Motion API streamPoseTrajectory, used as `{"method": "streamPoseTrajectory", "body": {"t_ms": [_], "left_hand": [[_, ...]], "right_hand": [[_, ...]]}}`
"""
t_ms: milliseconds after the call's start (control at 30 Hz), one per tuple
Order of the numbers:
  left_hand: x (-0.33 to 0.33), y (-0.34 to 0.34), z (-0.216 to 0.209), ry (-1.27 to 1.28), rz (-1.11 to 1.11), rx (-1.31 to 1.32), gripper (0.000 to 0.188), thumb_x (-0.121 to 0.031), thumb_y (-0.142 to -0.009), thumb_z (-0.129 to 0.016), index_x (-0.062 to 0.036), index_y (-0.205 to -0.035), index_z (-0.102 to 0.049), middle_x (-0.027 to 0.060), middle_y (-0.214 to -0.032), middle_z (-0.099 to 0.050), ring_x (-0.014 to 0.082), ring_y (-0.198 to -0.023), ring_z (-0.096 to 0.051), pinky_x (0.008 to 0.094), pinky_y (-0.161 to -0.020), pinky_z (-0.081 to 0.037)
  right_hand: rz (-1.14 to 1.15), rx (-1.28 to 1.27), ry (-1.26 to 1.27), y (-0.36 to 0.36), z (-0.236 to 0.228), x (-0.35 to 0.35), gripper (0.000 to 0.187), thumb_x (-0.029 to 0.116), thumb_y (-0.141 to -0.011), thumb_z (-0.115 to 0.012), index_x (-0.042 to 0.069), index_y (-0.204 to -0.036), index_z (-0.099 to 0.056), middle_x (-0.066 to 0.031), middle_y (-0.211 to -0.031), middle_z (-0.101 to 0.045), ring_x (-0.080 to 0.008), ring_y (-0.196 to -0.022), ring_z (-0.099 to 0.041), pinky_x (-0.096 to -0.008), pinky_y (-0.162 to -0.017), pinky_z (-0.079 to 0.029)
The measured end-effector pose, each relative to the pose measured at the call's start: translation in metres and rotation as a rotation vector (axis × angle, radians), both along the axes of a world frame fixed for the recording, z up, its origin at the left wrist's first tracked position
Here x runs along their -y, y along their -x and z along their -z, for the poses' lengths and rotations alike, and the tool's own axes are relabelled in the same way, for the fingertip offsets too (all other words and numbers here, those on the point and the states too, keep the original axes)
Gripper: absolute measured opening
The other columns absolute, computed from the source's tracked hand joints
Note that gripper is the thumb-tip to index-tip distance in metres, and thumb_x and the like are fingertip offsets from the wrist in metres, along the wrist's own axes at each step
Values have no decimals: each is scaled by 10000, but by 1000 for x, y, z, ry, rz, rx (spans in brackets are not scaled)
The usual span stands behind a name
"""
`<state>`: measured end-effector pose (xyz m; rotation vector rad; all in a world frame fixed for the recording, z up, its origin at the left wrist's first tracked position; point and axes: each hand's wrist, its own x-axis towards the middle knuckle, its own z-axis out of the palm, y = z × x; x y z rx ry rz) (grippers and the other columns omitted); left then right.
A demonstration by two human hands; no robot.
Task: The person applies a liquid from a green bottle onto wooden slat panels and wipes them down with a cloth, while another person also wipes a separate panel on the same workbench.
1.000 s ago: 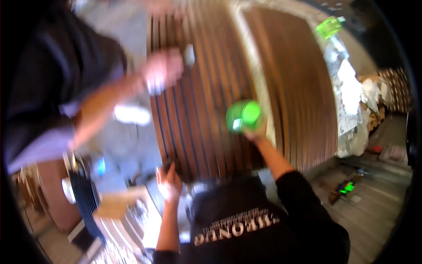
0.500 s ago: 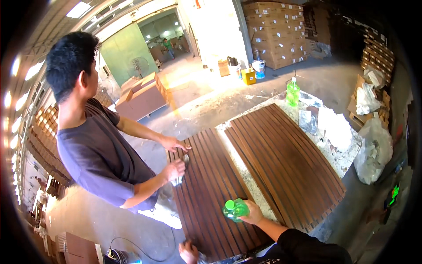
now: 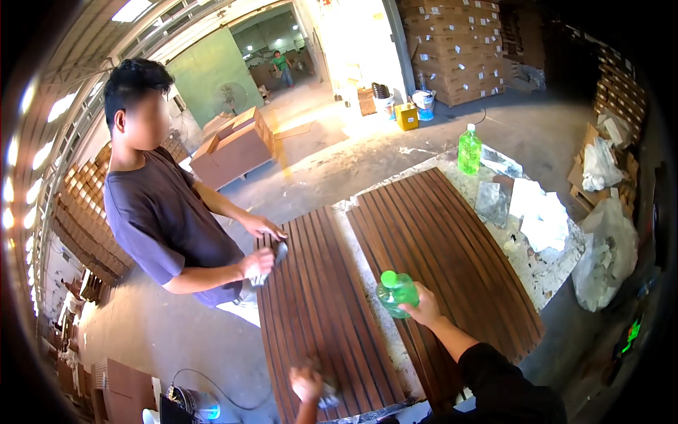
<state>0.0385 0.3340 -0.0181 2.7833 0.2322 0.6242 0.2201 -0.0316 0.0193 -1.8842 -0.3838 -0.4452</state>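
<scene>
My right hand [image 3: 422, 305] is wrapped round a clear green plastic bottle [image 3: 395, 297] with a green cap, tilted over the gap between two slatted dark-brown wood panels. At the near end of the left panel [image 3: 311, 283], my left hand [image 3: 306, 382] presses down, slightly blurred. A greyish cloth [image 3: 329, 397] shows under and beside its fingers. The right panel [image 3: 452, 247] lies beneath my right forearm. Across the left panel's far-left edge, a co-worker's hand [image 3: 257, 261] holds another grey-white cloth [image 3: 280, 252], and their other hand [image 3: 264, 226] rests on the slats.
A second green bottle [image 3: 469, 150] stands at the far corner of the stained white table [image 3: 508, 233], near white paper sheets [image 3: 540, 212]. A plastic bag [image 3: 604, 261] hangs off the right side. The co-worker [image 3: 162, 205] stands left; a bucket [image 3: 201, 403] sits on the floor.
My right hand has moved the bottle up and to the right, away from the left panel. My left hand has slid farther onto that panel with the cloth. The co-worker's head has turned.
</scene>
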Motion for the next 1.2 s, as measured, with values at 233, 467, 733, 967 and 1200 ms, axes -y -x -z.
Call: {"method": "streamPoseTrajectory", "body": {"t_ms": [233,467,733,967,1200], "left_hand": [[123,16,-3,-39,18,68,345,-87,-702,-617,-92,-1031,-723,233,-1034,-586,394,-905,-578,497,-818,-499],[90,11,18,46,-100,45,374,-92,-656,-623,-55,-1023,-685,232,-1042,-600,425,-942,-583,519,-838,-489],[81,-18,18,-57,-241,44,321,-102,-739,-593,-24,-1042,-662,274,-1070,-613,467,-1021,-566,529,-944,-448],[81,-23,20,-28,-231,57,371,-221,-814,-567,-75,-1135,-680,238,-1045,-592,413,-876,-623,502,-776,-511],[109,22,14,40,-34,63,336,-104,-781,-578,-40,-1088,-699,168,-926,-568,322,-780,-587,426,-724,-489]], "right_hand": [[70,91,-30,-7,9,9,555,395,-774,-782,44,-1160,-593,-157,-1060,-659,-357,-949,-652,-412,-810,-525],[285,62,67,1,7,48,681,472,-773,-762,36,-1240,-526,-192,-1150,-612,-368,-1010,-622,-433,-849,-509],[-622,-117,-966,116,-120,37,697,452,-885,-649,12,-1360,-390,-183,-1354,-455,-304,-1252,-465,-450,-1081,-331],[-1742,-389,-1312,217,-181,-51,630,429,-886,-653,19,-1303,-419,-166,-1290,-478,-291,-1210,-485,-450,-1050,-348],[-1765,-528,-1359,233,-171,-64,563,405,-888,-658,26,-1247,-448,-148,-1226,-501,-277,-1168,-506,-449,-1019,-365]]}}
